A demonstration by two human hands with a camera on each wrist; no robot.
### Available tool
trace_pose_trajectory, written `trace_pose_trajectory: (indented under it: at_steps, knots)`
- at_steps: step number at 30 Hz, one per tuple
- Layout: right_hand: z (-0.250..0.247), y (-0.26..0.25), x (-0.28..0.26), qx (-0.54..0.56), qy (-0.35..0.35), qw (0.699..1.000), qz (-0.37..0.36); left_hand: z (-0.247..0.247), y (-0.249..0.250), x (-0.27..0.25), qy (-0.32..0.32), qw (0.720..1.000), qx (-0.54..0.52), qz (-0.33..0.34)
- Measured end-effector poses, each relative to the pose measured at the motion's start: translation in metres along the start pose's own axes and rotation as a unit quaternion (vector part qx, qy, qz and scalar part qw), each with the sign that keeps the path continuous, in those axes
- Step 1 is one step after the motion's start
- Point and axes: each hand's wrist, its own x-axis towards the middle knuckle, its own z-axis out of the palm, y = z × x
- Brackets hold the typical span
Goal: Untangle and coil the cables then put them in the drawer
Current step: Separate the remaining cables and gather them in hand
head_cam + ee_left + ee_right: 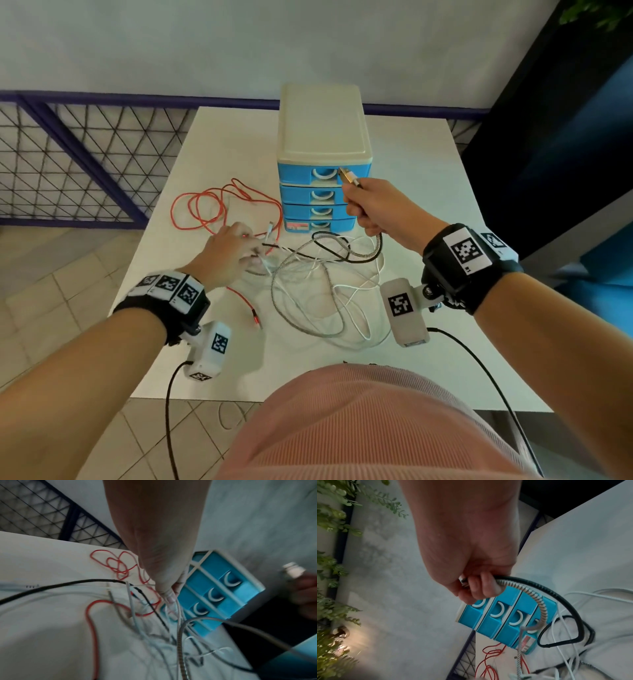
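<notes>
Several cables are knotted on the white surface (411, 150) in front of the blue drawer unit (322, 144), whose drawers are all closed. My right hand (373, 209) grips the braided cable (363, 253) just behind its USB plug (348, 176), raised near the top drawer. My left hand (229, 250) presses into the knot where the red cable (202, 212) and the white cable (356, 308) cross; whether it pinches a strand I cannot tell. I should draw the braided line out slowly while the left pins the rest, or the loops will tighten. Behind stand a grey wall (205, 44), a purple mesh railing (68, 164) and foliage (332, 563).
</notes>
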Motion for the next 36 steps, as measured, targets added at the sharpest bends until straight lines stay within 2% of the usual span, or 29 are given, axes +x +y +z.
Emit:
trace_pose_trajectory:
  at_steps: [5, 9, 16, 19, 21, 23, 24, 26, 28, 29, 31, 33, 36]
  knots:
    - [0.02, -0.004, 0.007, -0.058, -0.024, 0.995, -0.083, -0.044, 0.033, 0.003, 0.079, 0.983, -0.124, 0.111]
    - [0.034, -0.005, 0.016, -0.079, -0.056, 0.986, -0.138, -0.068, 0.061, 0.004, 0.136, 0.967, -0.134, 0.166]
    - [0.033, -0.011, 0.021, -0.196, -0.058, 0.967, -0.153, -0.082, 0.077, 0.005, 0.223, 0.939, -0.221, 0.137]
    - [0.028, -0.014, 0.02, -0.183, -0.051, 0.97, -0.151, -0.088, 0.073, 0.002, 0.215, 0.941, -0.216, 0.145]
    - [0.021, -0.016, 0.022, -0.144, -0.02, 0.979, -0.141, -0.095, 0.062, -0.001, 0.208, 0.944, -0.208, 0.148]
    - [0.008, -0.017, 0.025, -0.095, 0.021, 0.987, -0.127, -0.097, 0.044, -0.003, 0.179, 0.959, -0.182, 0.123]
    - [0.001, -0.018, 0.026, -0.064, 0.038, 0.99, -0.122, -0.097, 0.036, -0.005, 0.143, 0.973, -0.149, 0.104]
    - [-0.008, -0.024, 0.026, -0.008, 0.061, 0.99, -0.125, -0.091, 0.026, -0.008, 0.029, 0.997, -0.035, 0.068]
    - [-0.011, -0.035, 0.021, 0.03, 0.07, 0.987, -0.142, -0.085, 0.032, -0.011, -0.061, 0.997, 0.019, 0.053]
    - [-0.01, -0.043, 0.018, 0.055, 0.068, 0.984, -0.155, -0.085, 0.043, -0.012, -0.064, 0.996, -0.004, 0.055]
    - [-0.004, -0.056, 0.013, 0.114, 0.048, 0.974, -0.187, -0.091, 0.076, -0.01, -0.004, 0.989, -0.132, 0.063]
    - [0.004, -0.064, 0.01, 0.178, 0.035, 0.96, -0.214, -0.098, 0.115, 0.0, 0.053, 0.96, -0.26, 0.089]
    - [0.01, -0.07, 0.007, 0.221, 0.049, 0.944, -0.241, -0.103, 0.148, 0.021, 0.06, 0.916, -0.381, 0.109]
